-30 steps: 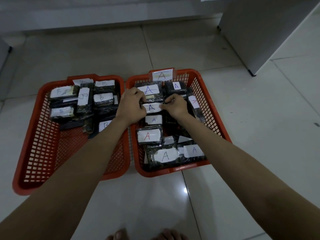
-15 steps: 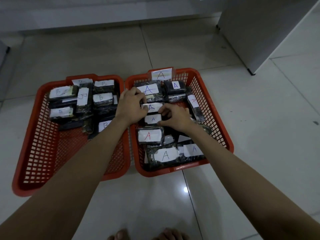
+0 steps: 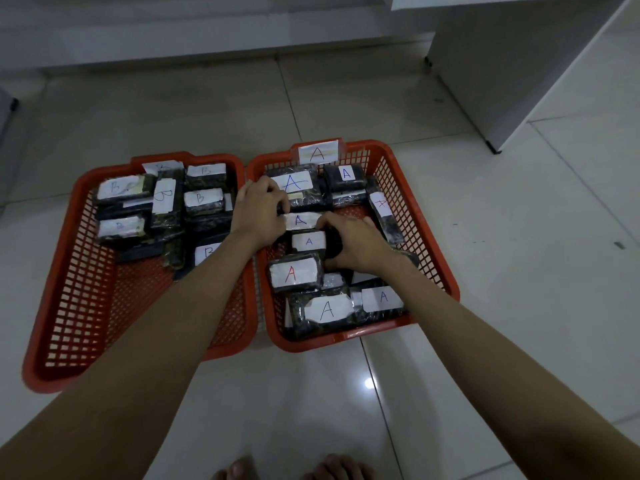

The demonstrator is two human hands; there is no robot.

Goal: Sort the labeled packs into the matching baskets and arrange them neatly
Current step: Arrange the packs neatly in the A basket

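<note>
Bare toes [image 3: 239,469] at the bottom edge, on the tiled floor [image 3: 485,271], nearest the camera. Both forearms reach forward from there into the A basket [image 3: 446,271], the red one on the right.

Nearest side of the right hand [image 3: 356,245]: two big packs flat against the basket's front wall, one with a black A label [image 3: 327,310], and to its right one with a blue A label [image 3: 382,297]. Just left of the right wrist, a pack with a red A label [image 3: 294,273].

Right hand: fingers curled around the right end of a small dark pack with a blue A label [image 3: 309,241], thumb below, fingers over the top. Gripping it.

Left hand [image 3: 258,211] sits just beyond and left of the right hand, fingers curled down on the left end of another A pack [image 3: 301,220], pinching it. That pack lies just behind the one the right hand holds; the right fingertips touch its right end.

Right of the right hand, a pack with a red mark [image 3: 382,206] leans tilted against the basket's right wall.

Beyond both hands: a large pack with a blue A [image 3: 294,183], and right of it a smaller stack with a blue A [image 3: 346,174]. A paper tag marked A [image 3: 318,153] is on the far rim.

Left of the left hand, the B basket [image 3: 62,271], touching the A basket side by side. B packs [image 3: 201,199] are crowded in its far half, some flat, one turned sideways [image 3: 164,195]; near half shows bare mesh.

Farthest back, a white cabinet [image 3: 502,81] stands right.
</note>
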